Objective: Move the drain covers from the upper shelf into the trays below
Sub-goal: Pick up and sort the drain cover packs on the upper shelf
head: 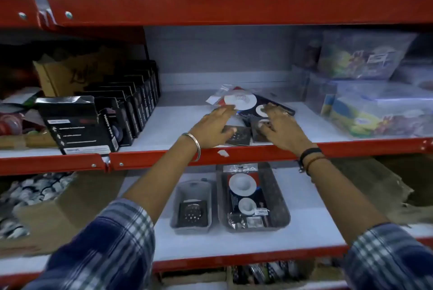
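Observation:
On the upper shelf point(178, 116) lies a small pile of drain covers. A packaged white round cover point(241, 100) sits at the back, and a square metal cover point(241, 135) lies near the front edge. My left hand point(210, 128) rests flat with its fingers spread, its thumb on the square cover and its fingertips at the white pack. My right hand point(281, 129) lies spread over another square cover point(257, 132) and a dark pack. Below, a small grey tray point(178, 198) holds one square cover point(193, 213). A larger tray point(278, 198) holds a pack of white covers point(242, 183).
Black product boxes point(105, 121) stand in a row at the left of the upper shelf. Clear plastic tubs point(375, 107) fill its right side. A red shelf beam point(234, 155) runs between the two levels. Cardboard boxes point(58, 207) sit left and right of the trays.

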Tool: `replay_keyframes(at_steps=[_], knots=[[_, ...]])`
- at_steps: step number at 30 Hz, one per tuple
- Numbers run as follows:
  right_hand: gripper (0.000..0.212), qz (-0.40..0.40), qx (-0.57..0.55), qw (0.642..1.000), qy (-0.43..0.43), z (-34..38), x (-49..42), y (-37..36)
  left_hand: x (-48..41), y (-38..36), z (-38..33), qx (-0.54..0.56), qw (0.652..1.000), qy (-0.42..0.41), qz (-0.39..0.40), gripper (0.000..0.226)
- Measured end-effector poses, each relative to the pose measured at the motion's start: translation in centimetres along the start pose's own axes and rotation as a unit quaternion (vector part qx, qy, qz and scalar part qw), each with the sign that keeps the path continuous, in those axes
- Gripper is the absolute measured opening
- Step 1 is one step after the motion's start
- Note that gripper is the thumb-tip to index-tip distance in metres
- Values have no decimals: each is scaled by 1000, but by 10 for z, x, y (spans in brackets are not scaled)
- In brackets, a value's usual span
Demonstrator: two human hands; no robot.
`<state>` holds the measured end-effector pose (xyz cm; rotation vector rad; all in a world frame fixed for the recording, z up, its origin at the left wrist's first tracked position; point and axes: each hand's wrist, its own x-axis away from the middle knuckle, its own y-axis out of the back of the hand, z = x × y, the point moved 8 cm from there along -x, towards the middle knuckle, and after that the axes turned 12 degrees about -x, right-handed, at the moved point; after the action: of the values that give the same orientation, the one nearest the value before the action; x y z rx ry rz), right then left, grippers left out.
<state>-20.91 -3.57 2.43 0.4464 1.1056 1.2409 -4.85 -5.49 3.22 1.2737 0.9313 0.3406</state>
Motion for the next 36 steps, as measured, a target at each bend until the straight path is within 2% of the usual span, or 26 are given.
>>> replay_keyframes(at_steps=[2,4,6,8,10,13,18,20,23,27,30,33,36], knots=[[68,115,23,993,-31,-25,-8,-8,-13,-35,8,-9,988,-7,156,71],[85,210,31,975,-62,-53,-11,-14,-19,-64,24,-33,960,12,279,84],[92,262,43,962,-61,-66,-14,-21,-23,-78,29,-33,940,18,340,90],[93,283,28,958,-42,-71,-20,-23,-26,-82,32,14,932,32,362,90],[94,278,18,960,-22,-74,-28,-20,-31,-80,33,37,933,34,358,89],[92,267,60,961,36,-71,-36,-18,-36,-76,33,26,947,15,319,85],[77,223,142,955,135,-55,-43,-14,-38,-71,37,-57,970,-8,238,95],[76,214,163,952,144,-52,-46,-14,-38,-64,43,-88,973,-8,215,98],[71,196,154,960,130,-44,-53,-10,-34,-53,64,-78,978,3,192,97],[57,197,62,973,105,-9,-64,-18,-20,-46,93,-66,976,22,206,99],[58,206,18,971,117,26,-77,-44,-8,-48,110,-42,971,46,230,102],[56,241,23,962,124,52,-90,-77,3,-53,122,46,964,86,247,106],[53,252,25,961,112,64,-103,-101,12,-57,133,126,948,125,263,123]])
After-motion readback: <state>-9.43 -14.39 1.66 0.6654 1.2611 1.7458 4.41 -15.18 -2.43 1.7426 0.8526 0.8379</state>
